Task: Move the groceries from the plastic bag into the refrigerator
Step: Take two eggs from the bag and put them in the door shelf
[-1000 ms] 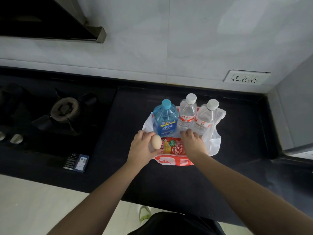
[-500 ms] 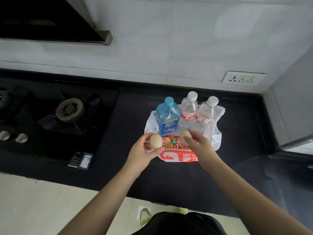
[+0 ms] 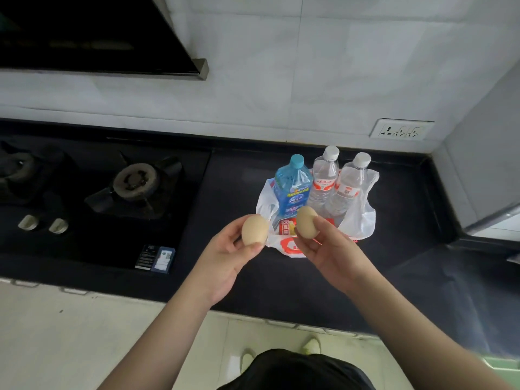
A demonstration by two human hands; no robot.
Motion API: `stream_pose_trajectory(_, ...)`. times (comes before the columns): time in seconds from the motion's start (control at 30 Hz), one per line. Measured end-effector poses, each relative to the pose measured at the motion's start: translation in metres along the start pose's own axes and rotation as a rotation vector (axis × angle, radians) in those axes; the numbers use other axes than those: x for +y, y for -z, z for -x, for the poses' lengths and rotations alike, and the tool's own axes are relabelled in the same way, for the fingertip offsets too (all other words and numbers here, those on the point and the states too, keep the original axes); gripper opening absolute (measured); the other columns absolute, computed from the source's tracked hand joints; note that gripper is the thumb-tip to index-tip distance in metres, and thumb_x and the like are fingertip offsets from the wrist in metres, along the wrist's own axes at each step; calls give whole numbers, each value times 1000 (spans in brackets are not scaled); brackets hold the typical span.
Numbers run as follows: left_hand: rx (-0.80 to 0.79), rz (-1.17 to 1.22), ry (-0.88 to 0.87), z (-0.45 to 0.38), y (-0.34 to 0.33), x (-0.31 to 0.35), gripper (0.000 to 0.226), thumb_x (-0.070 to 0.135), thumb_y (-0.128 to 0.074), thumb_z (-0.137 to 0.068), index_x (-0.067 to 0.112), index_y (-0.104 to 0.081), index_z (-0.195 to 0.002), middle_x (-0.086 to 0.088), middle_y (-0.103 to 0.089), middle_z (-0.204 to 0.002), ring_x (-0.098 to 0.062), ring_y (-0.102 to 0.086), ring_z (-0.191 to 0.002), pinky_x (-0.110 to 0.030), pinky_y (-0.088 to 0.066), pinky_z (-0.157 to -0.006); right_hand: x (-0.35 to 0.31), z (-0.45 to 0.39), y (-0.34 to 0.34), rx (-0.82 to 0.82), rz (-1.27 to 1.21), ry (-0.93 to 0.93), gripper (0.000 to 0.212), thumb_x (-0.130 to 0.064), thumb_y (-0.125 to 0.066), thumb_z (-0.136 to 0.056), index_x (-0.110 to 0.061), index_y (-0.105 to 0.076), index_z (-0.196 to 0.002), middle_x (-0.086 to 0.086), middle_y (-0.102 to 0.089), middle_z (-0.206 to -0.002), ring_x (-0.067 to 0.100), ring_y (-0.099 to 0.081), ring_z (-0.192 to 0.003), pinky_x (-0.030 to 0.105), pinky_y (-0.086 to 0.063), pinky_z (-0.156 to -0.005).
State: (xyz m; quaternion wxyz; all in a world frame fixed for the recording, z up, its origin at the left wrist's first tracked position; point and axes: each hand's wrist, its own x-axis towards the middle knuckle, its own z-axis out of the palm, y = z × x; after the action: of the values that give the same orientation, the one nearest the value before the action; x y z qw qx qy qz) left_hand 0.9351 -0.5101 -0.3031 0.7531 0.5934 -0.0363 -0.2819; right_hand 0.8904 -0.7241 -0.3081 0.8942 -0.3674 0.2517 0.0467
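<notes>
1. We stand at a black kitchen counter [image 3: 323,280] with a white tiled wall behind it; a gas stove [image 3: 135,182] is set into the counter on the left, and a wall socket [image 3: 401,130] is on the right.
2. Our left hand [image 3: 225,257] holds one egg [image 3: 254,229] between the thumb and the curled fingers — the egg is lifted above the counter.
3. Our right hand [image 3: 329,249] grips a second egg [image 3: 306,222] in the same way, also in the air, just in front of the bag.
4. The two eggs are near each other but do not touch.
5. The white plastic bag [image 3: 360,218] lies open on the counter behind the hands.
6. On the bag stand three bottles upright — a blue bottle [image 3: 292,190] on the left and two clear water bottles [image 3: 323,178] beside it.
7. A red packet [image 3: 287,226] lies on the bag between the two eggs.
</notes>
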Motion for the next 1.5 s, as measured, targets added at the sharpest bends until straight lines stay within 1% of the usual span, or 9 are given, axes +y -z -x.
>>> stream_pose_trajectory(0.13, -26, 31, -55, 21, 15, 10, 58, 18, -79, -68, 24, -65, -124, 0, -67, -125, -26, -58, -124, -30, -48, -101, 10, 14, -24, -46, -1, 19, 31, -18, -60, -89, -12, -62, -119, 10, -66, -121, 21, -67, -104, 35, -55, -92)
stream_pose_trajectory(0.33, 5, -14, -154, 57, 29, 19, 65, 15, -78, -71, 30, -58, -131, -2, -63, -128, -30, -60, -120, -34, -48, -104, 24, 31, -52, -121, -35, 21, 24, -18, -58, -89, -13, -76, -105, 10, -68, -122, 22, -67, -106, 29, -56, -82)
stream_pose_trajectory(0.43, 69, 5, -201, 74, 33, 24, 62, 14, -77, -70, 23, -58, -129, 3, -66, -122, -28, -64, -114, -30, -52, -95, 27, 40, -65, -178, -43, -6, 31, -19, -59, -87, -10, -67, -116, 10, -69, -120, 23, -68, -104, 30, -57, -82)
stream_pose_trajectory(0.6, 235, 14, -235, 96, 34, 31, 55, 4, -70, -75, 18, -57, -127, 3, -69, -116, -26, -65, -114, -27, -51, -97, 25, 46, -78, -245, 0, -90, 31, -20, -62, -85, -15, -66, -115, 10, -70, -118, 24, -68, -105, 30, -58, -81)
stream_pose_trajectory(0.87, 583, 64, -255, 126, -8, 18, 48, 19, -72, -75, 20, -61, -123, 0, -70, -118, -23, -65, -115, -36, -45, -100, 17, 50, -76, -262, 94, -272, 43, -20, -69, -77, -10, -62, -119, 9, -71, -118, 23, -68, -109, 32, -58, -85)
stream_pose_trajectory(1.03, 834, 179, -236, 149, -34, -2, 46, 19, -83, -71, 23, -67, -114, -3, -71, -114, -25, -67, -111, -37, -48, -99, 24, 58, -70, -339, 138, -393, 31, -16, -66, -84, -8, -66, -114, 9, -73, -113, 21, -69, -105, 31, -58, -84)
stream_pose_trajectory(1.2, 999, 191, -236, 186, -51, -16, 54, 36, -84, -61, 30, -70, -112, -5, -70, -117, -26, -65, -113, -45, -44, -106, 43, 74, -73, -409, 207, -565, 30, -18, -64, -87, -9, -67, -116, 12, -73, -111, 22, -72, -99, 31, -60, -77)
stream_pose_trajectory(1.33, 1102, 265, -305, 221, -57, -24, 55, 28, -82, -63, 21, -68, -116, -9, -70, -117, -31, -66, -112, -41, -46, -102, 66, 91, -88, -491, 248, -646, 36, -18, -65, -83, -5, -67, -117, 15, -70, -116, 22, -70, -99, 30, -59, -83)
stream_pose_trajectory(1.5, 1181, 396, -388, 269, -59, -35, 48, 13, -70, -75, 10, -62, -122, -9, -71, -114, -33, -66, -112, -27, -54, -90, 94, 116, -106, -614, 264, -723, 37, -19, -65, -82, -5, -69, -115, 12, -68, -118, 20, -69, -97, 28, -57, -81)
